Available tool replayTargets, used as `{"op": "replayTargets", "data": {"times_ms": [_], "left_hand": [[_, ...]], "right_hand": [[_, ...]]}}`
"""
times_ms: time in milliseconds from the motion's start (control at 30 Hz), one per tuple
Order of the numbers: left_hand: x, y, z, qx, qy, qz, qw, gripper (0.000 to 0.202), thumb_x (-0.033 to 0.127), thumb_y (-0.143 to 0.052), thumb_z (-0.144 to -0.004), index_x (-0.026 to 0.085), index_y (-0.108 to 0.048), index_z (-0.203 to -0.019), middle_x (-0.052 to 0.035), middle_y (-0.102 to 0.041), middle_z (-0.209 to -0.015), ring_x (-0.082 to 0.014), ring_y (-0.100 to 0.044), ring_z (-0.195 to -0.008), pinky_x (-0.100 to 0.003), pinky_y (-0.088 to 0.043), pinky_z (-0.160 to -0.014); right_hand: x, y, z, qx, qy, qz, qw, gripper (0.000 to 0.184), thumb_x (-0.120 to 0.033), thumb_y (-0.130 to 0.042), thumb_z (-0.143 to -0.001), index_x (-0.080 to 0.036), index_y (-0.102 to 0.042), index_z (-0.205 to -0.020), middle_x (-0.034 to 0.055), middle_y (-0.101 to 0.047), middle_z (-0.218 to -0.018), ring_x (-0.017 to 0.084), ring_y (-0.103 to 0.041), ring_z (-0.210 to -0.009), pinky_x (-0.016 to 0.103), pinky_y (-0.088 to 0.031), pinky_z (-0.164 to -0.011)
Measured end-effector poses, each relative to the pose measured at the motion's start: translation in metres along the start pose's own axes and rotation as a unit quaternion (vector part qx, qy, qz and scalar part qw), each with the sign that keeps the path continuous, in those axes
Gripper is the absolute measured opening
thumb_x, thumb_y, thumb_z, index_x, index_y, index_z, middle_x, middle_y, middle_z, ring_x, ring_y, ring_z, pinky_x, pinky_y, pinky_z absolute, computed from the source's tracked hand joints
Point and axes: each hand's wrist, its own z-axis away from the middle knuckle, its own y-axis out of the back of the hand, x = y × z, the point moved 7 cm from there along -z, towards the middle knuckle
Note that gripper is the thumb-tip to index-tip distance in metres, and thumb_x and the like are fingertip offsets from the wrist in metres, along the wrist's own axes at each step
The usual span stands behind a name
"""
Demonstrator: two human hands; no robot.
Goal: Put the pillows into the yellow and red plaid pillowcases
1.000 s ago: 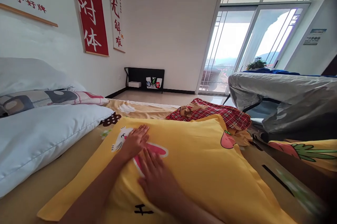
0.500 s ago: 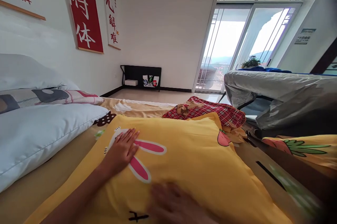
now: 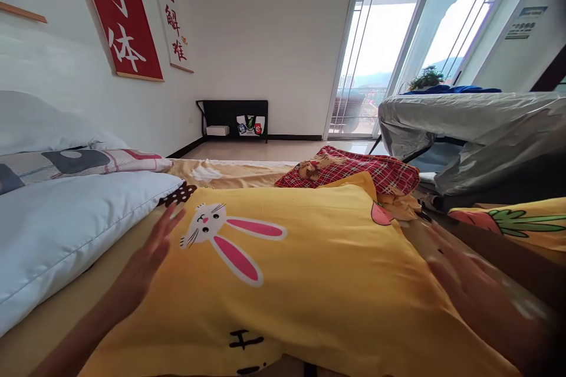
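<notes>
A yellow pillow [image 3: 318,259] with a white rabbit print lies flat in front of me, its pink-lined ears pointing right. Beside its left edge is my left hand [image 3: 157,241], fingers stretched out and holding nothing. At the opposite edge, my right hand [image 3: 469,276] is also open, fingers extended and a bit blurred. Whether either palm touches the pillow's side, I cannot tell. Black lettering shows near the pillow's front edge, where the cloth is slightly lifted over a dark gap.
A white pillow [image 3: 79,217] lies to the left, with a patterned one [image 3: 88,161] behind it. Beyond the yellow pillow is a red plaid cushion [image 3: 354,170]. A plastic-covered table [image 3: 464,114] stands at right, near yellow carrot-print cloth [image 3: 526,220].
My left hand has left the rabbit print for the pillow's left edge. My right hand has gone from the front middle to the right edge. The view has tilted down slightly.
</notes>
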Motion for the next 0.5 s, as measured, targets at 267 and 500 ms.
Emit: {"op": "replayTargets", "data": {"times_ms": [267, 500], "left_hand": [[0.079, -0.006, -0.183, 0.101, 0.026, 0.046, 0.994, 0.048, 0.034, -0.021, -0.098, 0.026, -0.048, -0.137, -0.0036, -0.045, -0.147, -0.0221, -0.022, -0.145, -0.056, -0.007, -0.115], [-0.060, -0.086, -0.131, 0.007, 0.165, 0.069, 0.984, 0.040, 0.039, -0.043, -0.086, 0.016, -0.068, -0.107, -0.0112, -0.066, -0.123, -0.0287, -0.057, -0.121, -0.047, -0.037, -0.108]], "right_hand": [[-0.223, -0.076, -0.147, -0.181, 0.173, -0.083, 0.965, 0.053, -0.048, -0.031, -0.099, -0.024, -0.038, -0.145, 0.0086, -0.038, -0.151, 0.026, -0.033, -0.140, 0.050, -0.023, -0.112], [-0.190, -0.143, -0.103, -0.222, 0.152, -0.110, 0.957, 0.049, -0.045, -0.030, -0.099, -0.026, -0.044, -0.143, 0.0060, -0.042, -0.148, 0.022, -0.034, -0.139, 0.047, -0.027, -0.113]]}}
